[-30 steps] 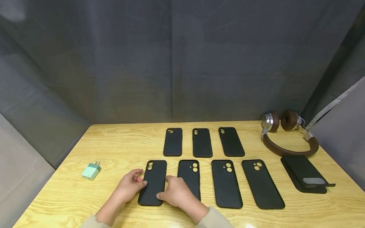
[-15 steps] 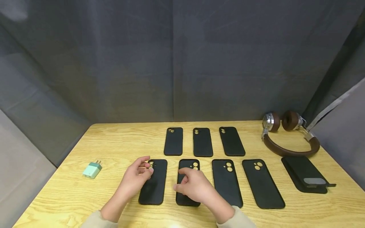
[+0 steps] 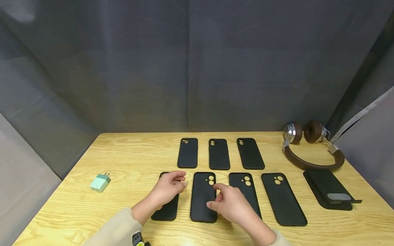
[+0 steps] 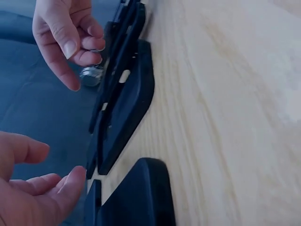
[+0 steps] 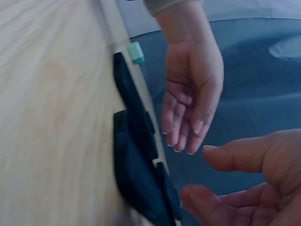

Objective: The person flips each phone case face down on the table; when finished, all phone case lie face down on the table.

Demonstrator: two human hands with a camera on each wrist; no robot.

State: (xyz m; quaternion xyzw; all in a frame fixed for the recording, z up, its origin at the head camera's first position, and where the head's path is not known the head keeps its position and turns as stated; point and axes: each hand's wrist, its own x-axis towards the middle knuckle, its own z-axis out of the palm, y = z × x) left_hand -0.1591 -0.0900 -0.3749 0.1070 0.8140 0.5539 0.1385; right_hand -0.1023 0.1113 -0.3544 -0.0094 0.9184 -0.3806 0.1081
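Observation:
My left hand (image 3: pixel 167 189) hovers over the leftmost phone case (image 3: pixel 165 212) of the front row and covers much of it; nothing is in its fingers. Over the gap between the second phone case (image 3: pixel 200 200) and the third phone case (image 3: pixel 245 190) hangs my right hand (image 3: pixel 234 206), thumb and forefinger apart. In the left wrist view both my left hand (image 4: pixel 35 197) and my right hand (image 4: pixel 63 35) are empty and raised above the black cases. The right wrist view has the left hand (image 5: pixel 193 80) pointing down, fingers extended, beside dark cases (image 5: pixel 136 174).
Farther right lies a fourth phone case (image 3: pixel 284 201). Behind are three more, including a left one (image 3: pixel 187 153). Brown headphones (image 3: pixel 307 162) and a black flat item with a grey oval (image 3: pixel 327 186) sit at the right; a green plug adapter (image 3: pixel 100 183) lies left on the wooden table (image 3: pixel 129 150).
My right hand let go of the leftmost front case and moved right, past the second one. The left hand also came off that case, rose and shifted right. The cases stay put.

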